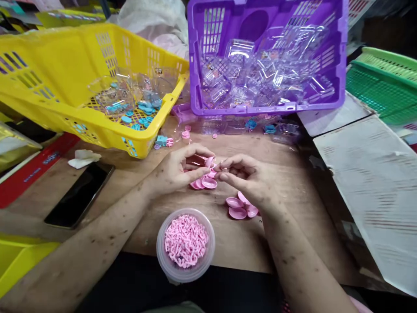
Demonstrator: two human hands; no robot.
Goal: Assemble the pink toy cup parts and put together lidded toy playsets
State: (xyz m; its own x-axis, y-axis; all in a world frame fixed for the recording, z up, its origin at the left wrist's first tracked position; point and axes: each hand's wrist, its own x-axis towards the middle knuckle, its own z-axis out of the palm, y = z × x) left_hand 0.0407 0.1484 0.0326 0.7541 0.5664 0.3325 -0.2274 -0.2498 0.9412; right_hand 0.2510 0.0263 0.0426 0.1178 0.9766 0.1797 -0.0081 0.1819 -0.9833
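Over the middle of the table, my left hand has its thumb and fingers curved around a small pink plastic piece. My right hand is beside it with thumb and fingertips pinched; whatever they hold is too small to make out. The fingertips of both hands nearly meet. Below them lies a cluster of glossy pink oval plastic pieces. Under my right wrist is another group of pink oval pieces, partly hidden. Closer to me stands a round clear tub holding many small, twisted pink pieces.
A yellow basket with turquoise parts stands back left. Behind my hands, a purple crate holds clear plastic cases. A black phone lies left. White cardboard and a green basket border the right side.
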